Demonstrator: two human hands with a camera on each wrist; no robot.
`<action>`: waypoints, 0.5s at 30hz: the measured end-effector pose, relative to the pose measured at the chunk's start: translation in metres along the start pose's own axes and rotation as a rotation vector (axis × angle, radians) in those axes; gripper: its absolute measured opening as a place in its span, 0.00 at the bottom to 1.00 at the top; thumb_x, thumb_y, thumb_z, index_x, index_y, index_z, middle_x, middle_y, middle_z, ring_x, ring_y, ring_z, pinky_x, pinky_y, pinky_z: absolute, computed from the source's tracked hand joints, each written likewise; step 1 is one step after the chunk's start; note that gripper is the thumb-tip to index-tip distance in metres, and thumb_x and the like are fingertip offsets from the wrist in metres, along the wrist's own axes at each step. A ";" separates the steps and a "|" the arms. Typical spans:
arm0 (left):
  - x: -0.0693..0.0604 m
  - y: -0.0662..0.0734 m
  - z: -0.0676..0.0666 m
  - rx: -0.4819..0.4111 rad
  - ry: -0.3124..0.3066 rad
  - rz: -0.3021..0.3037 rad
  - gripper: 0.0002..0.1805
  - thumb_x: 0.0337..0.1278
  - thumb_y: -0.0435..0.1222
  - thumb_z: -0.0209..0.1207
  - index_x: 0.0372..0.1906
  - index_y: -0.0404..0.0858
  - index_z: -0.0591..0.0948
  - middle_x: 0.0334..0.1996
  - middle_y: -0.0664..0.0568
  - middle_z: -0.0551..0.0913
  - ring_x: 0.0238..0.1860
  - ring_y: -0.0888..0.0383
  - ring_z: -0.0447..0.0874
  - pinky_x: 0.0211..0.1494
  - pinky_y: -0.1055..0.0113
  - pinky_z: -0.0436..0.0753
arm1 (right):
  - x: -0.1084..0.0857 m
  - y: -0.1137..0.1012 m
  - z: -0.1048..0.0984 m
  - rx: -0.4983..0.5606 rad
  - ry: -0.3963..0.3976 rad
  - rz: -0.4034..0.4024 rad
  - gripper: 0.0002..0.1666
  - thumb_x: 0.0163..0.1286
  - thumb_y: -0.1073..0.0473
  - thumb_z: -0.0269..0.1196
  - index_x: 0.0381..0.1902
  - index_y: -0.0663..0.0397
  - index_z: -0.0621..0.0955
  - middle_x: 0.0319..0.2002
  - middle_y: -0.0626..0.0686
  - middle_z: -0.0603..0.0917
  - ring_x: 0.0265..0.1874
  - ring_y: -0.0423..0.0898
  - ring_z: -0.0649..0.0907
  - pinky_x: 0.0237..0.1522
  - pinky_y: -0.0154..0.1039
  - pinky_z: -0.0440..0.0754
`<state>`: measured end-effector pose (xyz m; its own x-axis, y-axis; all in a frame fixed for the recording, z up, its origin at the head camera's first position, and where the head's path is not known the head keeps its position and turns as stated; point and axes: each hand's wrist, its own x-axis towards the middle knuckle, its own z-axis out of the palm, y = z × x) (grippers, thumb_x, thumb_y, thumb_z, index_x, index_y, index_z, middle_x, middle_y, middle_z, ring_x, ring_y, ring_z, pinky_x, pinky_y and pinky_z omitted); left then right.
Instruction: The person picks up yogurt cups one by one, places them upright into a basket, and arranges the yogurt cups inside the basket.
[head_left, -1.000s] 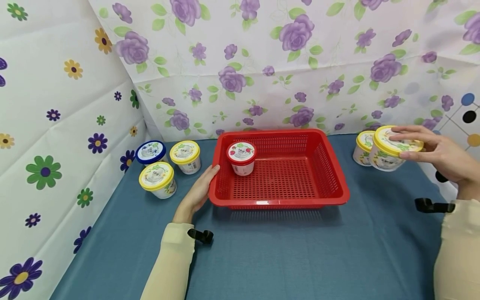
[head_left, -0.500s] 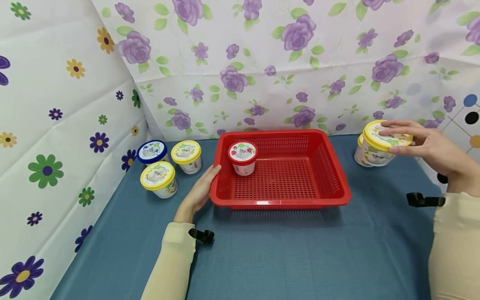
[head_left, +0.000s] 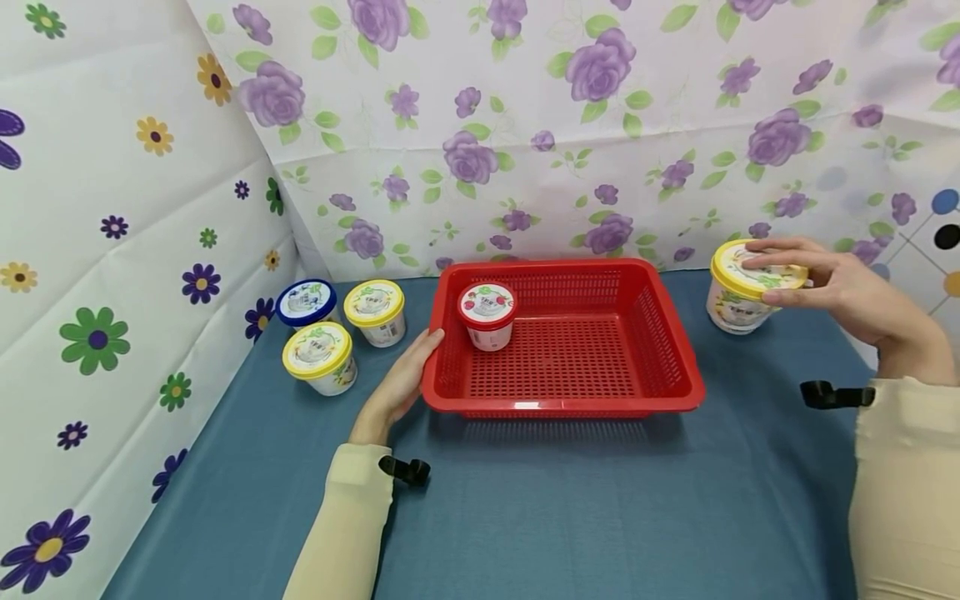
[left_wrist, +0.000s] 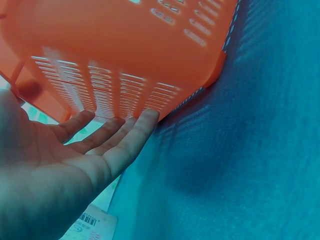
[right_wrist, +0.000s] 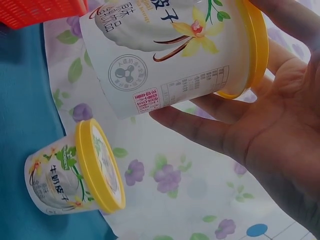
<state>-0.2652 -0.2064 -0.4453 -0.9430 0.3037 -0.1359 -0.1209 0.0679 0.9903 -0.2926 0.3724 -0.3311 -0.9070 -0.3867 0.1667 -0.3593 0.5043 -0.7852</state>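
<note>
My right hand (head_left: 832, 287) holds a yellow-lidded tub (head_left: 738, 302) by its lid, thumb on the near side and fingers over the top. In the right wrist view this tub (right_wrist: 175, 60) hangs apart from a second yellow-lidded tub (right_wrist: 70, 175), which stands on the cloth and is mostly hidden in the head view. At the left end of the red basket (head_left: 551, 407) is my left hand (head_left: 401, 375). Its fairly straight fingers (left_wrist: 132, 140) touch the slotted outer wall, with the thumb by the rim. Inside the basket, at left, stands a red-lidded tub (head_left: 487, 315).
Left of the basket stand a blue-lidded tub (head_left: 306, 302) and two yellow-lidded tubs, one behind (head_left: 375, 312) and one in front (head_left: 320, 358). A blue cloth (head_left: 570, 508) covers the table. Flowered sheets (head_left: 517, 125) rise at the back and sides.
My right hand has carried the yellow-lidded tub leftward and slightly up, so it now covers the tub behind it. The left hand stays at the basket's end. The head view has shifted slightly.
</note>
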 end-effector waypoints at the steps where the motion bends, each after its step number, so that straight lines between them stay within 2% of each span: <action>1: 0.000 0.000 0.000 0.001 0.001 0.000 0.37 0.81 0.59 0.44 0.82 0.46 0.55 0.73 0.41 0.69 0.69 0.44 0.72 0.70 0.46 0.75 | 0.001 -0.001 0.000 0.001 -0.005 -0.001 0.29 0.76 0.70 0.61 0.73 0.59 0.74 0.77 0.47 0.62 0.68 0.40 0.59 0.48 0.24 0.77; 9: -0.001 0.000 0.000 0.003 -0.004 0.003 0.37 0.81 0.59 0.44 0.82 0.46 0.54 0.73 0.40 0.69 0.69 0.43 0.72 0.68 0.47 0.77 | 0.012 -0.013 0.007 0.022 -0.039 -0.026 0.29 0.75 0.70 0.62 0.72 0.60 0.75 0.76 0.48 0.64 0.68 0.43 0.61 0.46 0.27 0.82; 15: 0.000 -0.001 -0.002 -0.008 -0.013 0.010 0.37 0.81 0.59 0.43 0.82 0.46 0.55 0.73 0.39 0.69 0.69 0.41 0.72 0.67 0.48 0.78 | 0.020 -0.018 0.014 0.022 -0.058 -0.047 0.28 0.75 0.70 0.62 0.72 0.59 0.76 0.75 0.48 0.65 0.68 0.41 0.64 0.48 0.27 0.82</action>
<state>-0.2659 -0.2079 -0.4466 -0.9400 0.3171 -0.1262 -0.1138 0.0573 0.9918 -0.3012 0.3452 -0.3216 -0.8749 -0.4536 0.1696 -0.3958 0.4677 -0.7903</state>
